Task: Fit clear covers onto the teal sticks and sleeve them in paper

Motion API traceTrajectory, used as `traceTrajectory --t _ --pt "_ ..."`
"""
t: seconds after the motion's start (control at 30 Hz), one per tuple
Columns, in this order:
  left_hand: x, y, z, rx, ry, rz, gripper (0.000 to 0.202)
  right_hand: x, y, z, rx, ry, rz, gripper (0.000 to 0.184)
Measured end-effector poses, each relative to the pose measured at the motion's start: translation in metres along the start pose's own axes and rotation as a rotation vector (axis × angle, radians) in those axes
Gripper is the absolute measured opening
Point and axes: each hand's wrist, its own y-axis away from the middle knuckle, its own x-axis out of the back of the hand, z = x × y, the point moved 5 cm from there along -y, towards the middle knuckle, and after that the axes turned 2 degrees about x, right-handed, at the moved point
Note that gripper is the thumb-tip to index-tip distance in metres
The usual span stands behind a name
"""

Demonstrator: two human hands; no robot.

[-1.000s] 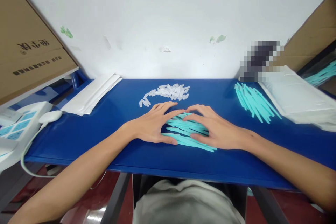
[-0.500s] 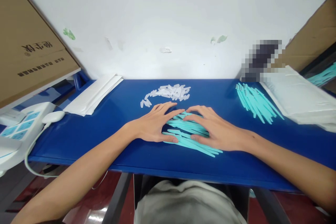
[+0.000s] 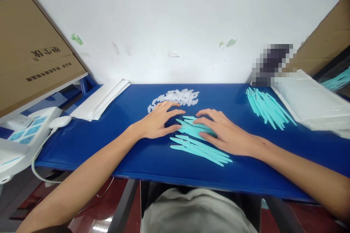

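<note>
Several turquoise sticks (image 3: pixel 201 150) lie by wide-spread left hand (image 3: pixel 156 121) and right hand (image 3: pixel 227 133), a dark-rimmed container (image 3: pixel 335 62) holding more.

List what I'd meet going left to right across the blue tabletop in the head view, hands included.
White unit with blue panels → flat white packets → left hand → right hand → right-hand bunch of teal sticks → white package.
</note>
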Motion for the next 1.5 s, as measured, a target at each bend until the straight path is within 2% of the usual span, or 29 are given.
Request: traceTrajectory --t 0.4,0.63,0.93,1.1,1.5 --pt "-0.006 -0.002 -0.005 0.035 -0.026 0.004 0.049 -0.002 0.0 0.008 -0.046 0.017 0.05 0.037" --pt "-0.009 -0.005 -0.002 0.045 -0.01 0.01 0.051 0.0 -0.001 0.004 -0.061 -0.014 0.014 0.042" --pt "-0.01 -0.003 -0.003 0.074 0.016 -0.056 0.06 -0.001 0.0 0.003 -0.056 -0.034 -0.059 0.049" --pt "-0.009 -0.002 -0.003 0.07 0.014 -0.093 0.064 0.0 0.0 0.001 -0.048 -0.048 -0.053 0.051" --pt "-0.009 -0.002 -0.005 0.097 0.024 -0.06 0.056 -0.001 -0.001 0.005 -0.053 -0.039 -0.011 0.048"
